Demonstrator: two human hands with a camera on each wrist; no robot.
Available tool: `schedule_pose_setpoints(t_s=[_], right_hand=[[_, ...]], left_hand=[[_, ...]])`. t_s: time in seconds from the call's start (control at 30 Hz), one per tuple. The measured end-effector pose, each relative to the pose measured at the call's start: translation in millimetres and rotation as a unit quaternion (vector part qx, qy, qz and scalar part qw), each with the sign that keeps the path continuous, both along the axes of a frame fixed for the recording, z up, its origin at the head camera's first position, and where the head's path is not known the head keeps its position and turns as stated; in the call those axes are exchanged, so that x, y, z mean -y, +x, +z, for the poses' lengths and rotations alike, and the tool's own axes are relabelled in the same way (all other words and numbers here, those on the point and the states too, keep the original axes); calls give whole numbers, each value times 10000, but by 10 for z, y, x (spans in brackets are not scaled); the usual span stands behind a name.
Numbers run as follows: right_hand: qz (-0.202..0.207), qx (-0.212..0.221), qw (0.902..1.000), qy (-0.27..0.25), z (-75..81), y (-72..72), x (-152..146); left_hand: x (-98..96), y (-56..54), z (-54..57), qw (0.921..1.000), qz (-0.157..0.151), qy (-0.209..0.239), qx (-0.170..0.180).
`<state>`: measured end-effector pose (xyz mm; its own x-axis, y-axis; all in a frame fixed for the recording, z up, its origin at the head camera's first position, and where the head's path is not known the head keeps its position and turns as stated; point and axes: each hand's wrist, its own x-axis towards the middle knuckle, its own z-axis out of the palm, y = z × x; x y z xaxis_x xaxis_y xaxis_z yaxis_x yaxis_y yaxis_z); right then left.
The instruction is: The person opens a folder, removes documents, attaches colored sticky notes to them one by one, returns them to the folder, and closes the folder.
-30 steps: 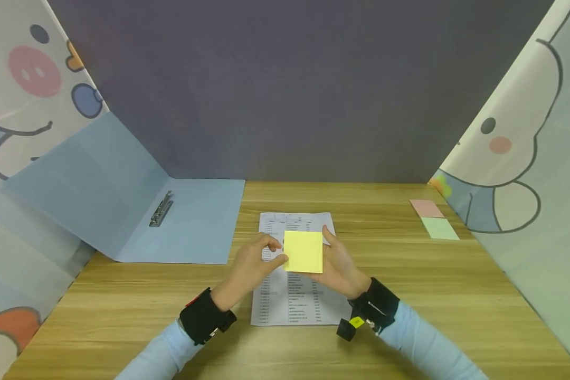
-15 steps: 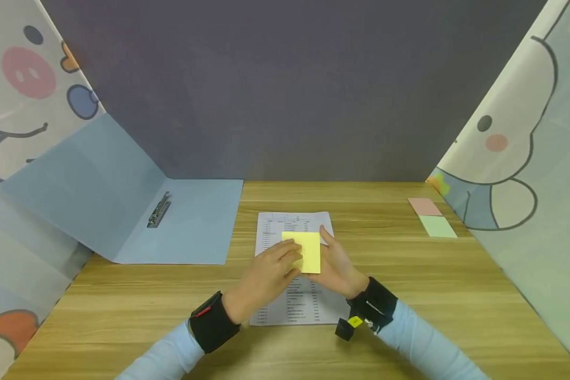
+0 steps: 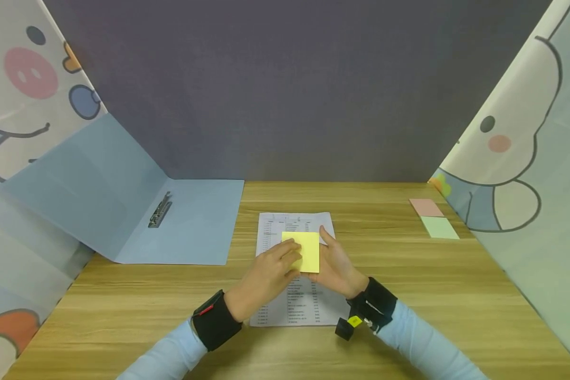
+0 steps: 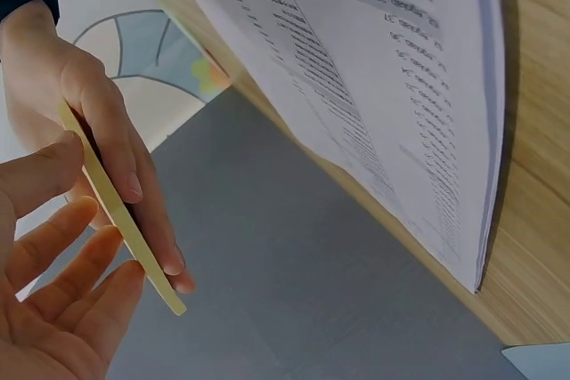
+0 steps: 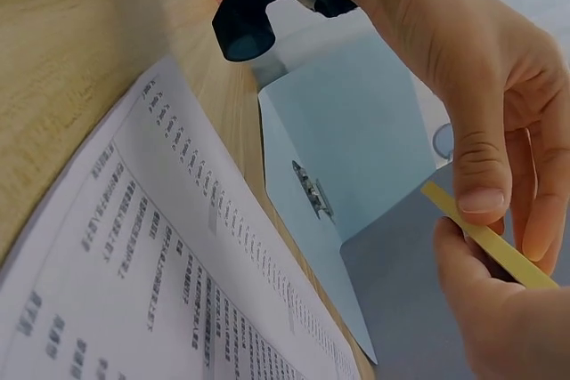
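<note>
A yellow sticky note pad (image 3: pixel 311 248) is held above the printed sheets (image 3: pixel 301 311) in the middle of the table. My right hand (image 3: pixel 340 272) holds it from behind and along its right edge. Across the pad's left part lies my left hand (image 3: pixel 271 274), its fingertips touching the front face. In the left wrist view the yellow pad (image 4: pixel 120 211) shows edge-on between both hands. There, the left thumb and fingers rest on one side, the right hand's fingers on the other. Part of the pad's face is hidden behind the left fingers in the head view.
An opened blue folder (image 3: pixel 199 221) with a metal clip (image 3: pixel 160 211) stands at the left, its cover leaning against the side panel. Pink notes (image 3: pixel 426 207) and green notes (image 3: pixel 439 227) lie far right. A dark panel (image 3: pixel 275 95) closes off the back.
My left hand has moved right from the pad's left edge onto its front face. Over the last half second both hands have barely moved. The right hand keeps its hold.
</note>
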<state>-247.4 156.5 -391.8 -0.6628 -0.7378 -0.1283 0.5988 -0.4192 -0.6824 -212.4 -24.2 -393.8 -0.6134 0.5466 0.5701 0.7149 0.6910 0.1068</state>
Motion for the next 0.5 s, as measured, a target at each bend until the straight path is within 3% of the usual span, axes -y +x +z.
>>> schedule_pose_setpoints(t_s=[0.5], right_hand=[[-67, 55, 9999, 89, -69, -177, 35]], left_hand=[[33, -168, -20, 9996, -96, -153, 205]])
